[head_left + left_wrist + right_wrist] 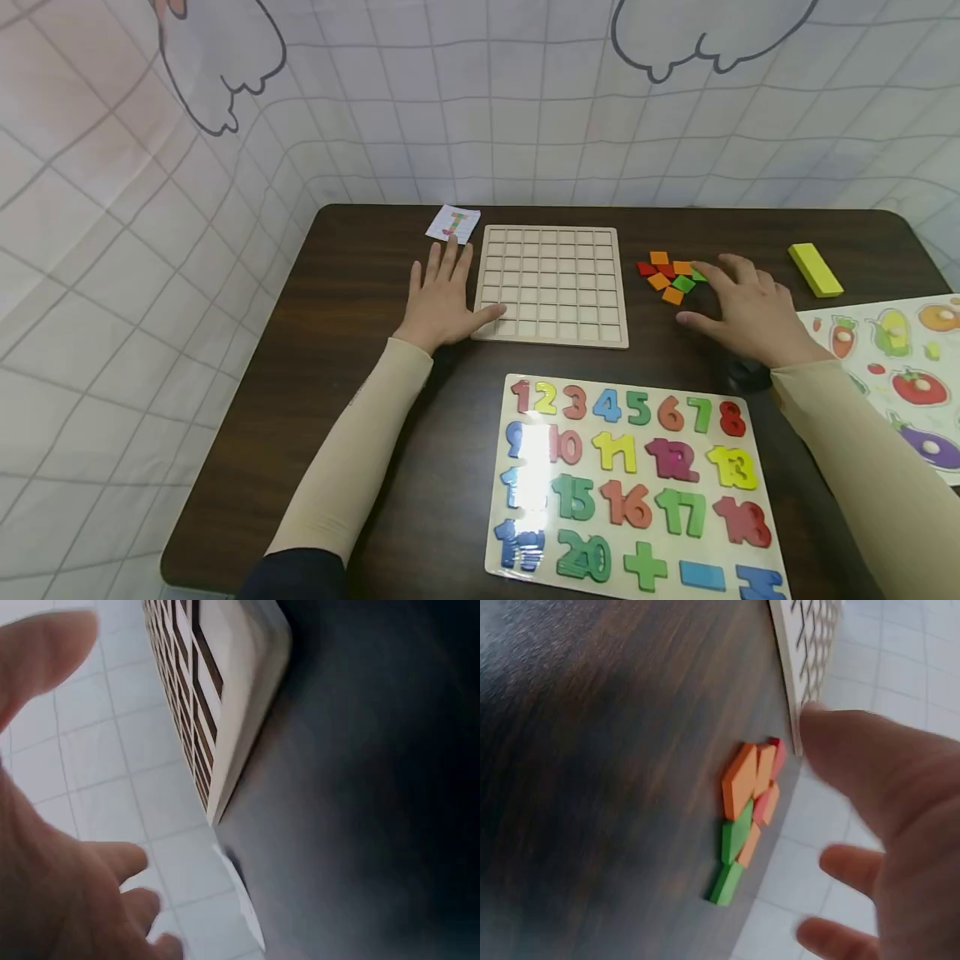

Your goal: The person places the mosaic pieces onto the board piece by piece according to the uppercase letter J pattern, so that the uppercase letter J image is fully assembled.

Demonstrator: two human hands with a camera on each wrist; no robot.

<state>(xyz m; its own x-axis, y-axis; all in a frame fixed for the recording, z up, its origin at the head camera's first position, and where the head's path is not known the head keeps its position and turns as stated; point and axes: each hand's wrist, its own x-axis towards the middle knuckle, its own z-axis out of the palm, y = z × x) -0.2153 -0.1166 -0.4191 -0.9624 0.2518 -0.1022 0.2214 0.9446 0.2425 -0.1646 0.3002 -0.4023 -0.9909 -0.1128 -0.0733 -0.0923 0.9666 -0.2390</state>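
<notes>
A pale wooden grid board (551,283) with square cells lies flat on the dark table. My left hand (444,304) is at its left side, fingers spread and thumb over the board's lower left edge; whether it touches is unclear. Just beyond those fingertips is a small paper card (453,223) with a coloured pattern. To the right of the board lies a loose cluster of orange, red and green square tiles (661,282). My right hand (757,312) hovers beside the cluster, fingers loosely bent and thumb apart, with nothing held in the right wrist view (900,825).
A number puzzle board (630,492) lies in front. At the right are a yellow block (815,270) and a vegetable picture board (885,333), partly under the right arm. A dark object (746,375) sits below the right wrist. A white grid-patterned curtain (510,108) hangs behind the table.
</notes>
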